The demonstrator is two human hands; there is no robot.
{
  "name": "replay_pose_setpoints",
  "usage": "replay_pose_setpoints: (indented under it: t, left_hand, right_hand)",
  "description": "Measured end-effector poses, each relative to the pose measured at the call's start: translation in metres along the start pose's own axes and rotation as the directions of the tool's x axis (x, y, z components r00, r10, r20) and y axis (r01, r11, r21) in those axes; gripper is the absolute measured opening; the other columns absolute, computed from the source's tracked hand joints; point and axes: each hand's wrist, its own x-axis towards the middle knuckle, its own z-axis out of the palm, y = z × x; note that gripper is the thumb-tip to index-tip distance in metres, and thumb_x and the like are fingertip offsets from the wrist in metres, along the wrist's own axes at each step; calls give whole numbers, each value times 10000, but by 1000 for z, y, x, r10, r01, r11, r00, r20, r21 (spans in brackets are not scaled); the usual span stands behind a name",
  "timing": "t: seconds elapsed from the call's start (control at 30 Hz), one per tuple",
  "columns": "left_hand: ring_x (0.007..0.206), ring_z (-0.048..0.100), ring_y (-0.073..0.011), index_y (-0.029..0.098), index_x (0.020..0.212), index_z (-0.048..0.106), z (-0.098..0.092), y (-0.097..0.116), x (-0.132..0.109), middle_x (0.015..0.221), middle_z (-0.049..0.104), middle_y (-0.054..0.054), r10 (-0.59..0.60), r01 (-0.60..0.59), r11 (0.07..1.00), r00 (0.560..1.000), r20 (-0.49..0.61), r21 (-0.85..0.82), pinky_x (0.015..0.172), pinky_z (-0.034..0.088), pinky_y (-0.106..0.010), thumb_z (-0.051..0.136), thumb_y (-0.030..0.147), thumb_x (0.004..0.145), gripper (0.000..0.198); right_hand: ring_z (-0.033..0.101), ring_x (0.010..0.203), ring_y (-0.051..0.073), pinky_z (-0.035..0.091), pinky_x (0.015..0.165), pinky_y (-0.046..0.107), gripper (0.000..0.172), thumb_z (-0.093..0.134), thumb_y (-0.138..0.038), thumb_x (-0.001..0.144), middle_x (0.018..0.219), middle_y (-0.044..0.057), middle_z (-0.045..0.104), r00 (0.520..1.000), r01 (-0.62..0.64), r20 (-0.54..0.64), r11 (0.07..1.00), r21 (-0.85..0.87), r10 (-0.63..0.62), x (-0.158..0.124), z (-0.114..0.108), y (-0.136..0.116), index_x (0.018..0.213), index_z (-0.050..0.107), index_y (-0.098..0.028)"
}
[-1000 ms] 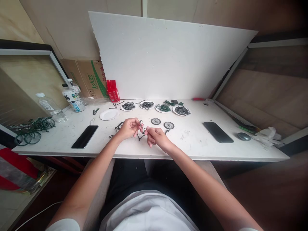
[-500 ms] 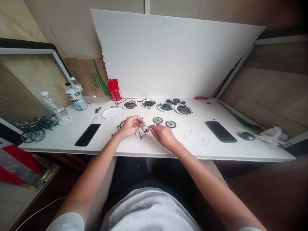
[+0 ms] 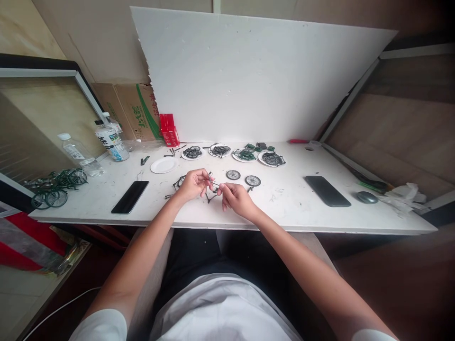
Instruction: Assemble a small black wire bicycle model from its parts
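Note:
My left hand (image 3: 195, 184) is closed in a pinch on a small dark part (image 3: 210, 176) of a model bicycle. From the right, my right hand (image 3: 237, 199) pinches a thin dark rod (image 3: 215, 184) that reaches toward the left fingertips; its exact kind is too small to make out. Below the fingers a black bicycle piece (image 3: 209, 199) lies on the white table (image 3: 284, 208). Another dark frame piece (image 3: 178, 182) is partly hidden behind my left hand. Two spoked toy wheels (image 3: 233, 175) (image 3: 253, 181) lie just beyond my right hand.
White plates of bicycle parts (image 3: 271, 159) line the back, beside a bare plate (image 3: 163, 165). A phone (image 3: 130, 197) lies left, a dark flat device (image 3: 327, 191) and a mouse (image 3: 367, 197) right. Assembled model bicycles (image 3: 59, 187) and bottles (image 3: 111, 142) stand at the left.
My right hand has turned slightly and its lower fingers have loosened and dropped, while thumb and forefinger stay on the rod. My left hand keeps nearly the same place. The view has tilted slightly.

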Motion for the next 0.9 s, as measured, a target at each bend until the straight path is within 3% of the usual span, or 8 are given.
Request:
replay_pose_setpoints:
  t: [0.17,0.23,0.33,0.47,0.57,0.63,0.77,0.9]
  left_hand:
    - [510,638,-105,161,792,561,-3,4,-1,851,721,-72,11,-11,1000,999,31,19,379,429,-181,834,335,799,324]
    - [488,628,-103,156,816,585,-3,8,-2,810,714,-60,10,-12,1000,998,58,25,386,428,-185,824,342,823,303]
    - [434,598,-94,149,855,609,-3,12,-2,777,705,-51,3,-5,1000,996,93,18,392,429,-198,800,369,867,292]
    - [407,580,-87,148,866,614,-4,11,-1,793,718,-63,-6,6,1000,994,107,5,393,426,-204,805,404,876,319]
    - [445,607,-88,147,839,606,-3,8,-1,883,743,-93,1,-1,1000,997,82,-5,395,437,-199,831,415,849,350]
    - [479,630,-94,149,804,586,-1,7,-1,935,746,-106,16,-15,1000,998,53,-17,386,441,-195,853,419,822,380]
    - [499,640,-110,155,772,567,2,6,-2,871,725,-86,39,-39,999,999,23,-27,365,443,-199,868,416,799,399]
    - [509,643,-116,161,756,554,5,7,-2,820,708,-69,38,-37,999,999,10,-39,349,425,-190,877,411,784,409]
  right_hand:
    - [582,465,162,462,604,284,559,420,-714,1035,480,-95,399,997,-73,51,986,147,66,2,4,-1,882,595,-206]
    - [588,506,163,464,635,288,566,367,-683,1066,504,-68,460,998,-55,22,996,65,54,1,3,-3,890,608,-203]
    - [603,603,167,430,663,282,495,354,-575,1110,642,-3,617,997,53,-47,968,-246,-66,-2,0,-7,921,625,-206]
    - [604,656,180,328,627,284,382,362,-434,1135,797,56,705,969,179,-10,730,-659,-247,-3,-7,-6,1013,641,-203]
    - [612,663,189,265,606,299,426,321,-414,1152,789,85,720,950,222,45,567,-794,-309,-2,-9,0,1039,660,-182]
    - [602,633,187,233,593,307,467,300,-427,1157,750,90,717,946,214,48,508,-834,-320,-1,-8,4,1014,665,-174]
    - [568,554,180,205,571,311,506,272,-440,1159,681,75,702,954,160,2,500,-851,-300,-1,-1,11,980,664,-174]
    - [585,548,180,269,584,290,463,303,-438,1151,698,56,713,964,137,-38,615,-777,-262,-2,3,11,983,659,-195]
